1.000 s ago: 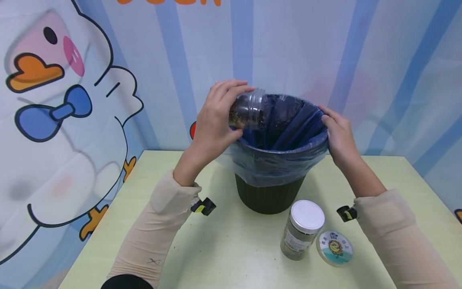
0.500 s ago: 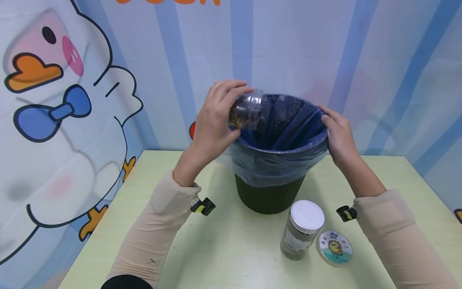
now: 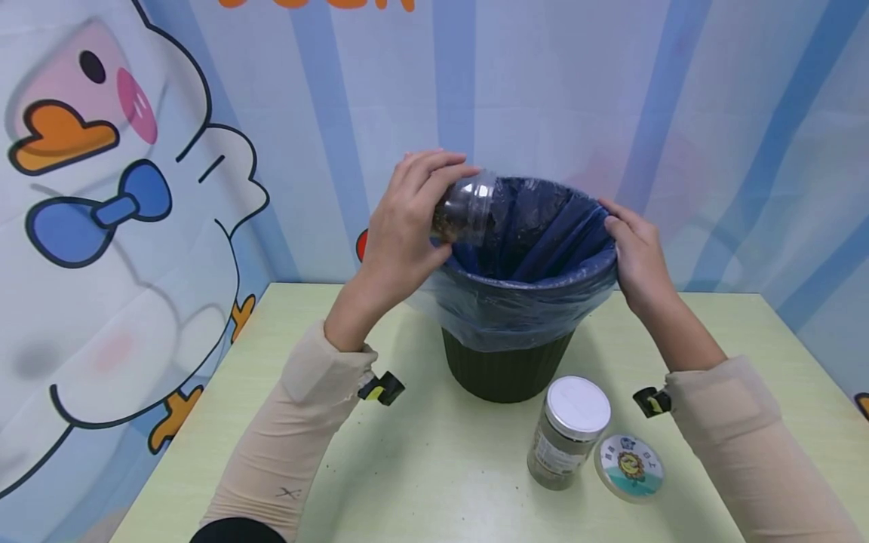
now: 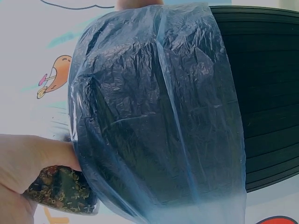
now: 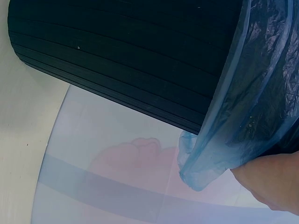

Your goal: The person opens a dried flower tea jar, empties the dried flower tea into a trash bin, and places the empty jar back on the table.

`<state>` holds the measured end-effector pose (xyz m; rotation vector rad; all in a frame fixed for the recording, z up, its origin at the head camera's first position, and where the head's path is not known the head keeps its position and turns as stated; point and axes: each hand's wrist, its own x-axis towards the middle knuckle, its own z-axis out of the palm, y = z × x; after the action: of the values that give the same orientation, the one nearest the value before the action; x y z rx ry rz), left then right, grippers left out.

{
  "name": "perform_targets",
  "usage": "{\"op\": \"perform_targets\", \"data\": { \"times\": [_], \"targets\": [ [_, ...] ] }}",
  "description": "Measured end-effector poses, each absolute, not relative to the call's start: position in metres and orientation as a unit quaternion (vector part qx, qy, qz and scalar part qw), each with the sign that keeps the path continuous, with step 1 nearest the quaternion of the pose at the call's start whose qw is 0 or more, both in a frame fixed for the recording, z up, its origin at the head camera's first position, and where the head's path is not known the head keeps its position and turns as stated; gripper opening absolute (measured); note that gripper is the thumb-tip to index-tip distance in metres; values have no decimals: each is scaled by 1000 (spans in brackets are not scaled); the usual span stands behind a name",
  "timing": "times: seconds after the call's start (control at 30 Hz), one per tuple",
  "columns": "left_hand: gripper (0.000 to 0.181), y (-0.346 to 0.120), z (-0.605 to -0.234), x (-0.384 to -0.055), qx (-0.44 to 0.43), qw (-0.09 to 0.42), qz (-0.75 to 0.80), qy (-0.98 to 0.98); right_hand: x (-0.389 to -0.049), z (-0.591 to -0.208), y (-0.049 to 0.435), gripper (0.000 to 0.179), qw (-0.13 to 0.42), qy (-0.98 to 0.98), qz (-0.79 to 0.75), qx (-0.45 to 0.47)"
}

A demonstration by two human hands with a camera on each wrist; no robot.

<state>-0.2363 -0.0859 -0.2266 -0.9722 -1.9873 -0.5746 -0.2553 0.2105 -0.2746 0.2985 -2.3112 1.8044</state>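
My left hand [image 3: 403, 219] grips a clear plastic jar [image 3: 468, 207], tipped on its side with its mouth over the left rim of a dark trash can [image 3: 509, 369]. Brown and yellowish bits cling inside the jar, plain in the left wrist view at the jar's base [image 4: 63, 189]. A blue plastic bag [image 3: 523, 317] lines the can and folds down over its outside. At the can's right rim, my right hand [image 3: 638, 253] holds the edge, fingers over the lined rim and thumb beside it.
A second jar [image 3: 569, 434] with a white lid stands on the pale table [image 3: 407, 467] in front of the can. Beside it lies a round lid [image 3: 630, 467] with a sunflower picture. Small crumbs dot the tabletop. A cartoon-printed cloth backdrop [image 3: 326, 113] hangs behind.
The jar in my left hand has shifted and turned very slightly at the rim. My right hand, the can and the things on the table stay where they were.
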Motion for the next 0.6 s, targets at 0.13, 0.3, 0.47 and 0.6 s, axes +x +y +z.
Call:
{"op": "perform_targets", "data": {
  "times": [0.13, 0.3, 0.47, 0.6],
  "targets": [
    [77, -87, -228, -237, -384, 413, -231, -793, -255, -275, 211, 53, 98, -780, 609, 103],
    [78, -87, -228, -237, -381, 409, -233, -796, -255, -275, 211, 52, 98, -780, 609, 104],
    [76, -87, -228, -237, -381, 417, -225, -794, -256, -275, 211, 52, 101, -779, 611, 102],
    [74, -86, -227, -236, -380, 422, -221, -793, -256, -275, 211, 52, 101, -778, 612, 101]
  ]
}}
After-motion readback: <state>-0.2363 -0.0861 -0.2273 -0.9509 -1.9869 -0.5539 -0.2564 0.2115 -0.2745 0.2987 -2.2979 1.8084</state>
